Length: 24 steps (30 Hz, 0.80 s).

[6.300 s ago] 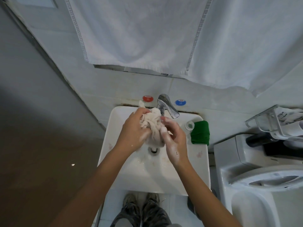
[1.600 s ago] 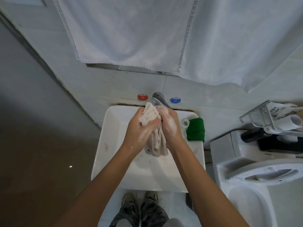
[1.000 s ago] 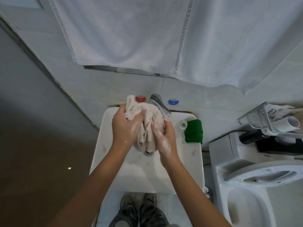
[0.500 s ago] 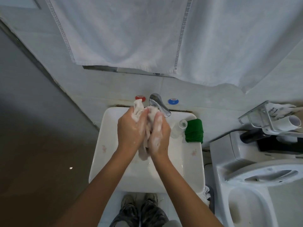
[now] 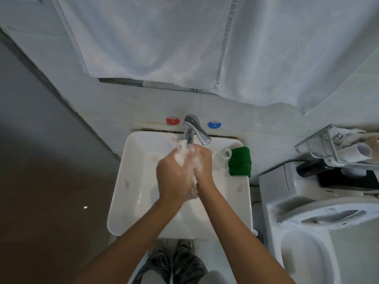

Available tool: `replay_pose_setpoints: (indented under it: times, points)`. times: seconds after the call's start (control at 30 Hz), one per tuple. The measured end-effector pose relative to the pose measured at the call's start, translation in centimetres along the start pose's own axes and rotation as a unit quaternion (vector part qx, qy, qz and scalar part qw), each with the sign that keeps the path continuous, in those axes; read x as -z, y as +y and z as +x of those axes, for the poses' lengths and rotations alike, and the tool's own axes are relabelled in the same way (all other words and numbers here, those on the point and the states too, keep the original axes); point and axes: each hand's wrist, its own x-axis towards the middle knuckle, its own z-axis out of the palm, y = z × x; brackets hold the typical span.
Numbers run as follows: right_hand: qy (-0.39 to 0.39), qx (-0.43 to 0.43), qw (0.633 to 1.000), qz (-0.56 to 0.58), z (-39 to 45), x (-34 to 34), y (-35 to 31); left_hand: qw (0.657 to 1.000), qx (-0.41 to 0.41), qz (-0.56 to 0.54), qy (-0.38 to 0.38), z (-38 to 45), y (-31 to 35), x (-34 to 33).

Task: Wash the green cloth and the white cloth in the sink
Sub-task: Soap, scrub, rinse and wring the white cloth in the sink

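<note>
Over the sink: both hands meet under the tap, pressed together round one bunched cloth.
Hanging towel (image 5: 155,37): large, white, draped across the wall above the basin, with a stitched border.
Toilet (image 5: 320,222): white, to the right of the sink, its tank nearest the basin.
Sink (image 5: 131,193): white, squarish, with small pink flower marks on its left and right rims.
Left hand (image 5: 174,177): soapy, fingers curled round the white cloth from the left.
Right hand (image 5: 203,162): soapy, fingers curled round the same cloth from the right, touching the left hand.
White cloth (image 5: 192,190): squeezed between the palms over the bowl; a wet fold shows below the hands, and a blurred foamy end sticks up by the spout.
Green cloth (image 5: 240,163): folded, lying on the sink's back right corner, apart from both hands.
Tap (image 5: 194,128): chrome, at the back rim, between a red dot (image 5: 172,120) and a blue dot (image 5: 214,124) on the wall.
Small clear bottle (image 5: 222,158): just left of the green cloth.
</note>
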Motion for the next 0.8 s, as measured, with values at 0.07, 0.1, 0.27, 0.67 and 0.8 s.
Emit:
replay_pose_setpoints:
  times: [0.07,0.1,0.27,0.67,0.8]
  points:
    - [-0.019,0.013,1.0,-0.019,0.0,0.1,0.0,1.0,-0.003,-0.007,-0.019,0.2,0.2,0.2]
    - [-0.015,0.033,0.999,-0.039,-0.3,-0.2,0.0,1.0,0.017,-0.001,-0.015,1.4,0.0,0.2]
    - [-0.03,0.048,0.997,-0.049,0.3,0.2,-1.0,0.998,0.045,-0.03,-0.021,1.2,0.8,0.4]
    - [-0.043,0.056,0.997,-0.018,0.5,-0.7,-2.3,0.999,0.03,-0.036,0.006,1.3,1.0,1.3]
    - [-0.061,0.089,0.994,-0.023,-0.2,-0.7,-1.1,0.997,0.076,-0.008,0.003,3.0,0.3,1.6]
